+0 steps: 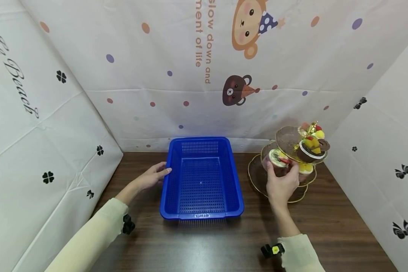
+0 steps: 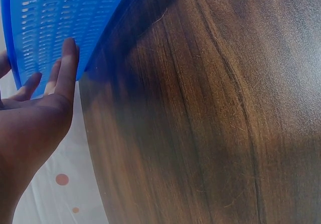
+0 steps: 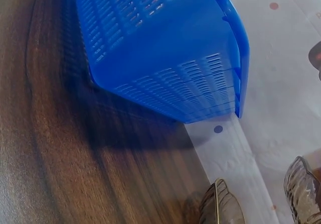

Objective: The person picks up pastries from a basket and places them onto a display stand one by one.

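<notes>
A blue plastic basket (image 1: 237, 185) with perforated walls stands on the table, its inside bare. My left hand (image 1: 152, 176) holds its left rim, thumb over the edge; in the left wrist view the fingers (image 2: 67, 73) lie against the outer wall. To the right, my right hand (image 1: 281, 185) grips a small round fruit-topped cake (image 1: 276, 155) on the middle tier of a gold-rimmed tiered stand (image 1: 287, 138), thumb and fingers on either side. The right wrist view shows the basket's side (image 3: 160, 48) and a plate edge (image 3: 223, 206), with the hand outside that picture.
On the stand's top tier sits a chocolate-coloured fruit cake (image 1: 311, 154), with more colourful sweets behind it. Another yellow-topped cake (image 1: 306, 168) is on the middle tier, right of my hand. Printed white cloth (image 1: 149, 117) walls in the brown wooden table (image 1: 139, 241).
</notes>
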`<action>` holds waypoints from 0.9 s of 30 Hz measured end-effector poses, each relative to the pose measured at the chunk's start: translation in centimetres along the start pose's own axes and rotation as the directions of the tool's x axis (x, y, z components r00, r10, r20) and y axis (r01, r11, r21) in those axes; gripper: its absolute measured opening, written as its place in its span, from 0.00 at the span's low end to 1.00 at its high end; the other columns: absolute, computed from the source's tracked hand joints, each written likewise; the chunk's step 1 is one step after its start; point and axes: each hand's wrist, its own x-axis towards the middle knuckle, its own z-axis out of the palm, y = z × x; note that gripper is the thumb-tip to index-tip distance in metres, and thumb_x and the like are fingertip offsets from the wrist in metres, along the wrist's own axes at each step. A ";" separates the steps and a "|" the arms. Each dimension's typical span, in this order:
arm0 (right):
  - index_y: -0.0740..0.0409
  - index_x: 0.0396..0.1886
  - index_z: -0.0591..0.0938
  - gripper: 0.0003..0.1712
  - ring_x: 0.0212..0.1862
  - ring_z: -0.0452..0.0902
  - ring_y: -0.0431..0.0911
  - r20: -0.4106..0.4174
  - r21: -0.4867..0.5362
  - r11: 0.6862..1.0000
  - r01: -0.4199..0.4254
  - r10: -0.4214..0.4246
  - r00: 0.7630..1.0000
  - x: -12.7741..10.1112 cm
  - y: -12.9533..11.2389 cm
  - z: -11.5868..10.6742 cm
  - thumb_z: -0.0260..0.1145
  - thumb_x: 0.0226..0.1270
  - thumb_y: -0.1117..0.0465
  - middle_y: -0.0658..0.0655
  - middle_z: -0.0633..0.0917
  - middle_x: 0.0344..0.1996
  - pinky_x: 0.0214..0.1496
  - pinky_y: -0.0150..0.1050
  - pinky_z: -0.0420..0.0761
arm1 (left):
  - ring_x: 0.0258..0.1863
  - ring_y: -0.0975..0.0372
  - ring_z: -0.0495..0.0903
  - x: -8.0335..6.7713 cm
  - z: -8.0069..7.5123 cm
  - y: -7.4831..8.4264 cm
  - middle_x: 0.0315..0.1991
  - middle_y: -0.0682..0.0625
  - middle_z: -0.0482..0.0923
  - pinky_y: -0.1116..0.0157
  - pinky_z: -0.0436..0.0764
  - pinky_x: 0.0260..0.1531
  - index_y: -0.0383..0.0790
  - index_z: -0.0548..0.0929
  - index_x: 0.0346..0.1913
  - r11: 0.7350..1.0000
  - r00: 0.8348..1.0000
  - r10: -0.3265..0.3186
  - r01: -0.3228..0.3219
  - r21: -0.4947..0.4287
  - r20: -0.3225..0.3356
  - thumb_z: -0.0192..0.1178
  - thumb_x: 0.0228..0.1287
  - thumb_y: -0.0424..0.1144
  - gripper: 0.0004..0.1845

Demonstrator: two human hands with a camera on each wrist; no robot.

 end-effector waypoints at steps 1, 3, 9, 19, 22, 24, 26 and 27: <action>0.70 0.61 0.78 0.35 0.57 0.80 0.55 -0.001 0.000 1.000 0.005 -0.005 1.000 0.0 0.0 0.0 0.83 0.59 0.60 0.66 0.84 0.55 0.58 0.49 0.76 | 0.72 0.39 0.72 0.0 0.0 0.0 0.73 0.32 0.68 0.39 0.75 0.68 0.36 0.58 0.82 1.000 1.000 0.000 0.000 0.000 -0.001 0.52 0.85 0.53 0.35; 0.70 0.62 0.78 0.35 0.59 0.79 0.57 -0.004 0.001 1.000 0.012 -0.012 1.000 0.0 0.0 0.0 0.83 0.59 0.61 0.66 0.84 0.56 0.61 0.51 0.77 | 0.72 0.39 0.71 0.0 0.0 0.1 0.73 0.32 0.68 0.39 0.75 0.68 0.36 0.58 0.82 1.000 1.000 0.001 -0.001 0.002 -0.001 0.52 0.85 0.52 0.35; 0.69 0.62 0.77 0.35 0.64 0.78 0.59 -0.014 -0.012 1.000 0.007 -0.007 1.000 0.0 0.4 0.0 0.83 0.59 0.63 0.66 0.83 0.57 0.68 0.53 0.75 | 0.73 0.39 0.71 -0.1 0.1 0.1 0.73 0.32 0.68 0.38 0.74 0.69 0.37 0.60 0.81 1.000 1.000 -0.002 0.002 0.000 -0.003 0.51 0.86 0.52 0.33; 0.71 0.61 0.76 0.37 0.63 0.77 0.64 0.041 -0.047 0.998 0.044 -0.042 0.998 0.2 0.4 -0.2 0.84 0.56 0.61 0.70 0.82 0.56 0.67 0.58 0.74 | 0.71 0.40 0.73 -0.1 0.1 -0.2 0.72 0.33 0.70 0.40 0.76 0.67 0.37 0.61 0.80 1.000 1.000 0.008 -0.008 0.007 -0.007 0.51 0.86 0.52 0.32; 0.72 0.61 0.76 0.38 0.61 0.78 0.65 0.055 -0.063 0.996 0.059 -0.056 0.997 0.3 0.5 -0.3 0.84 0.55 0.61 0.71 0.82 0.55 0.66 0.59 0.75 | 0.71 0.40 0.73 -0.1 0.1 -0.1 0.72 0.33 0.69 0.40 0.77 0.67 0.37 0.61 0.80 1.000 1.000 0.014 -0.014 0.012 -0.008 0.51 0.86 0.52 0.33; 0.72 0.61 0.76 0.39 0.61 0.78 0.66 0.070 -0.080 0.994 0.071 -0.065 0.995 0.4 0.5 -0.4 0.85 0.56 0.60 0.72 0.82 0.55 0.65 0.60 0.76 | 0.71 0.40 0.73 -0.1 0.1 -0.1 0.72 0.32 0.69 0.40 0.77 0.67 0.37 0.61 0.80 1.000 1.000 0.016 -0.016 0.014 -0.009 0.51 0.86 0.52 0.33; 0.72 0.61 0.76 0.39 0.61 0.78 0.67 0.086 -0.100 0.992 0.082 -0.074 0.994 0.5 0.6 -0.5 0.85 0.56 0.59 0.72 0.82 0.55 0.65 0.61 0.76 | 0.70 0.40 0.73 -0.1 0.2 -0.1 0.72 0.32 0.70 0.40 0.77 0.67 0.37 0.61 0.80 1.000 1.000 0.015 -0.015 0.015 -0.009 0.51 0.86 0.52 0.33; 0.72 0.62 0.76 0.39 0.61 0.78 0.68 0.093 -0.110 0.990 0.088 -0.078 0.993 0.5 0.7 -0.5 0.84 0.56 0.59 0.73 0.81 0.55 0.65 0.62 0.76 | 0.70 0.40 0.73 -0.1 0.2 0.0 0.72 0.32 0.70 0.41 0.77 0.67 0.37 0.61 0.80 1.000 1.000 0.014 -0.014 0.015 -0.010 0.51 0.86 0.52 0.33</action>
